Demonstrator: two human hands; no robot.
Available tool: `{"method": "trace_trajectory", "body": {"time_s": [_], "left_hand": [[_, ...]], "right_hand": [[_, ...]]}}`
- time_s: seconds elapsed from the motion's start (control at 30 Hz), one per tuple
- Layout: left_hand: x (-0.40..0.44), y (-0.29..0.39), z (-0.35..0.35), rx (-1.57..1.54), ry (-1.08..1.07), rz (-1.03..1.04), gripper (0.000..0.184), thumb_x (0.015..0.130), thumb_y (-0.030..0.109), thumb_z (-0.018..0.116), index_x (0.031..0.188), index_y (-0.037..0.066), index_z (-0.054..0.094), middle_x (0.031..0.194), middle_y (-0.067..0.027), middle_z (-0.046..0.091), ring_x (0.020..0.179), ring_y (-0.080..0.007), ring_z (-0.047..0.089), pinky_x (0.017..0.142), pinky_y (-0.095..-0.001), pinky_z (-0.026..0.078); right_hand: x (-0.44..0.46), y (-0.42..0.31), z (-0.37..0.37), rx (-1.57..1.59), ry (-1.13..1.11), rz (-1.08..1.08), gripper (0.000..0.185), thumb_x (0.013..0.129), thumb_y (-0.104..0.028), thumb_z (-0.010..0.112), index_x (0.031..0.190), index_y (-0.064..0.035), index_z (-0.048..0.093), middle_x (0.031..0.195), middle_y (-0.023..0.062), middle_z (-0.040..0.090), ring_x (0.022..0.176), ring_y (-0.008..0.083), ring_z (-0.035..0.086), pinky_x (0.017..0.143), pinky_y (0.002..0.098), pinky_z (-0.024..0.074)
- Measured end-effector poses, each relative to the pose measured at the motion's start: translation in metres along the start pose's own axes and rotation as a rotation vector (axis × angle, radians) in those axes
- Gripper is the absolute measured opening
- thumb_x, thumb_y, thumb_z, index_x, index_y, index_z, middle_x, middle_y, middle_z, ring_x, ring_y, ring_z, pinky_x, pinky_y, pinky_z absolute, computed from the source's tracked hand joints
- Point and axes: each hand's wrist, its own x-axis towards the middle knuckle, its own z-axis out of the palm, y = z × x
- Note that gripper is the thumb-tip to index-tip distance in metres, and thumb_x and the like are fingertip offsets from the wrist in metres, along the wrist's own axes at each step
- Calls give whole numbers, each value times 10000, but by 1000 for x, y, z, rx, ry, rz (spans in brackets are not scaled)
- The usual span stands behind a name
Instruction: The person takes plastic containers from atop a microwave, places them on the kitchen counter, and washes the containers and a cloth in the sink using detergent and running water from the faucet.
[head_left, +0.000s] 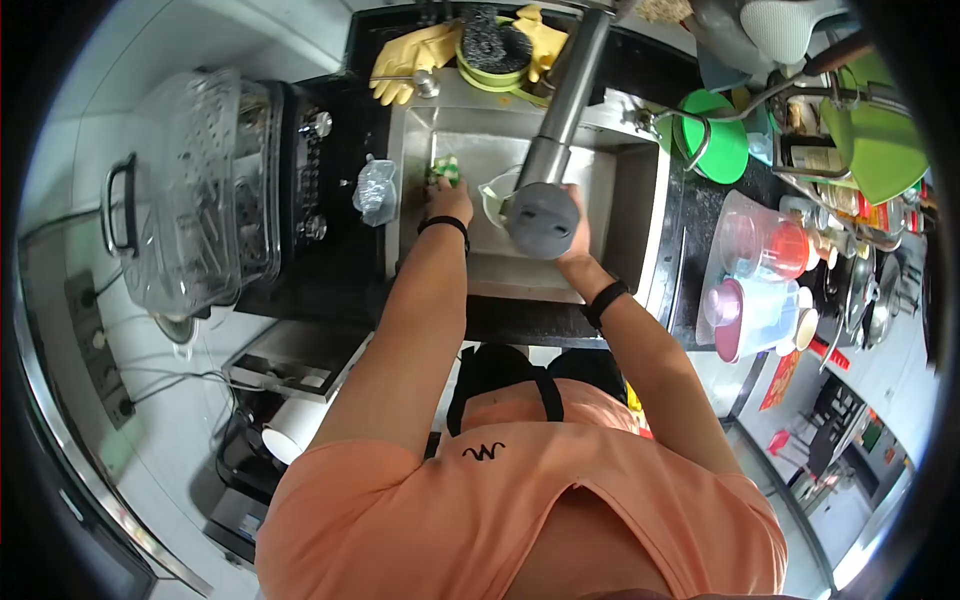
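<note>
Gripping a green-and-white item in the left hand, inside the sink. Holding the right hand partly behind the faucet, with its grip too hidden to tell. Wearing an orange shirt bearing black, letter-like script.

A loose, peach-orange, short-sleeved cloth T-shirt bears a small black squiggle. The bare left hand has a slim black band at its wrist; the bare right hand, a broader black strap. Black legwear shows below.
</note>
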Motion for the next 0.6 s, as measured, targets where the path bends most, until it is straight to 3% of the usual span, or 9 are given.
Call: {"method": "trace_trajectory", "body": {"time_s": [0.07,0.13,0.33,0.4,0.43,0.47,0.53,0.57,0.6], "left_hand": [[7,-3,12,2,-194,-80,433,1005,236,375,1429,153,404,1446,-174,390,1321,-424,392,991,-562,429],[8,-11,29,75,-256,-27,399,987,218,395,1372,135,457,1379,-188,440,1263,-419,438,962,-547,449],[-16,-56,36,348,-192,321,322,931,162,457,1200,81,614,1178,-232,593,1090,-405,578,876,-499,506],[-40,-56,4,351,-114,381,308,912,143,477,1142,63,666,1111,-247,643,1032,-401,625,847,-484,525],[-78,-31,-45,158,-118,338,228,824,92,544,951,-5,706,989,-270,664,949,-408,646,840,-487,514],[-100,-24,-68,150,-111,327,228,824,92,544,951,-5,706,989,-270,664,949,-408,646,840,-487,514],[-129,-22,-88,-20,-13,404,241,763,92,605,970,38,718,1060,-266,649,996,-409,637,835,-487,518],[-80,-46,-26,-36,-4,427,202,748,107,634,933,53,694,964,-235,677,910,-402,657,773,-480,521],[-96,-44,-37,-41,3,421,202,748,107,634,933,53,694,964,-235,677,910,-402,657,773,-480,521]], "right_hand": [[2,10,20,-43,-347,-217,263,832,-31,510,1083,-29,588,1096,187,599,1050,355,563,909,414,466],[0,-38,32,-145,-378,-386,255,826,-37,513,1066,-63,598,1271,127,551,1117,324,537,997,397,416],[11,-97,25,-628,-502,-545,151,871,-107,515,1008,-63,563,1130,109,531,1044,309,585,899,396,490],[16,-39,51,-163,-431,-540,110,887,-96,507,975,-58,561,1037,115,510,967,308,606,840,399,515],[22,-17,64,30,-412,-495,101,909,-110,500,948,-57,576,1021,117,519,936,324,610,824,407,514],[23,-2,78,32,-423,-506,101,909,-110,500,948,-57,576,1021,117,519,936,324,610,824,407,514],[23,24,102,600,-206,-210,129,910,-169,525,929,-59,591,1013,114,563,920,331,619,807,407,514],[26,34,113,267,-48,-167,162,899,-222,564,916,-64,599,1009,118,607,945,320,636,802,395,515],[25,51,121,268,-55,-174,162,899,-222,564,916,-64,599,1009,118,607,945,320,636,802,395,515]]}}
